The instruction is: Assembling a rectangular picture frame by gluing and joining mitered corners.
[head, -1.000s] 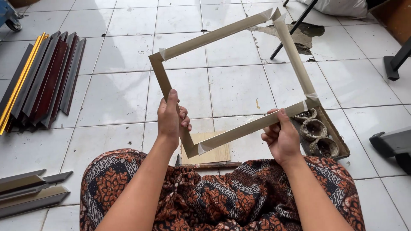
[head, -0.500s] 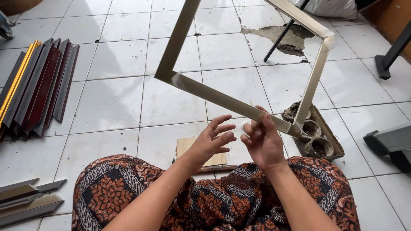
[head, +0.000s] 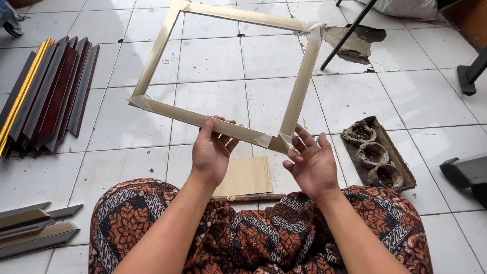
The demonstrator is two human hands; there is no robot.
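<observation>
1. White floor tiles (head: 213, 61) filled the view, with a broken patch of bare cement (head: 355, 43) at the upper right.
2. Centre frame, a person sitting in patterned brown cloth (head: 264, 238) held up a square picture frame (head: 223, 76) of pale gold moulding, tilted like a diamond.
3. Their left hand (head: 213, 152) was closed round the lower rail, thumb on top and fingers curled beneath.
4. Their right hand (head: 312, 165) was half open, fingers spread and steadying the taped bottom corner rather than clamping it.
5. All four rails appeared joined; tape showed at three corners, so the assembly looked largely done, though the top corner was cut off from view.
6. A small plywood board (head: 246, 175) lay just beneath the hands.
7. Spare mouldings (head: 45, 91) in gold, maroon and grey lay at the left, with more grey lengths (head: 35, 231) at the lower left.
8. A tray of three crusted pots (head: 375, 155) sat at right; no labels or signs were visible.
</observation>
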